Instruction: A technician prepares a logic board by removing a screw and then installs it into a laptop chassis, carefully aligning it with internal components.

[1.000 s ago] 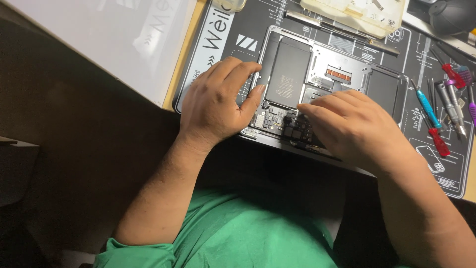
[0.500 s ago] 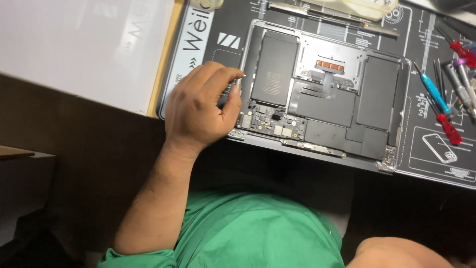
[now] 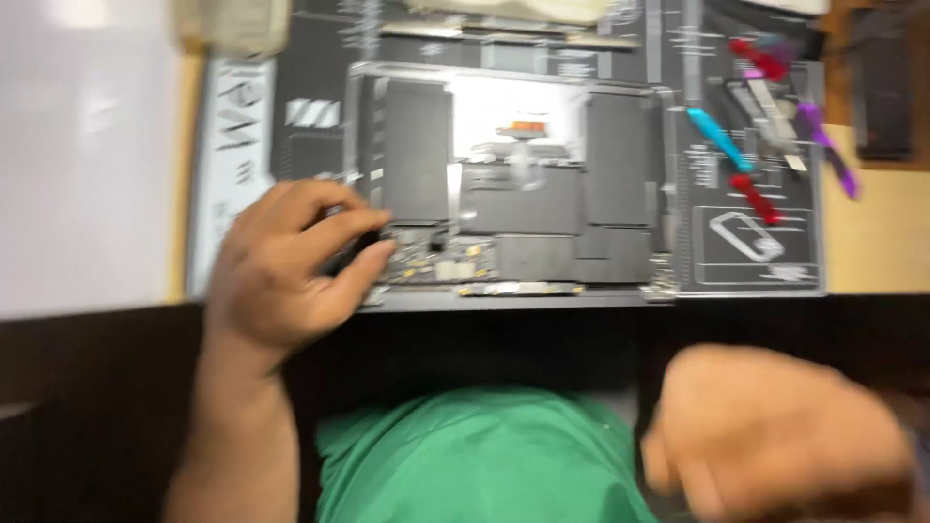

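Note:
An opened laptop (image 3: 513,208) lies bottom-up on a dark repair mat (image 3: 291,126), showing its black battery cells and circuit board. My left hand (image 3: 286,266) sits on the laptop's near-left corner, with curled fingers and thumb pinching at the edge by the board. My right hand (image 3: 775,436) is off the laptop, low at the right and close to the camera. It is blurred, with its fingers curled in. Whether it holds anything cannot be made out. The whole frame is smeared by motion.
Several small tools with red, blue and purple handles (image 3: 751,145) lie on the mat's right side. A white sheet (image 3: 87,155) covers the table to the left. A pale tray (image 3: 504,10) sits beyond the laptop. My green shirt (image 3: 475,455) fills the bottom.
My right hand has left the laptop's near-right part and pulled back toward my body. The left hand has stayed at the near-left corner and curled its fingers. The view has shifted.

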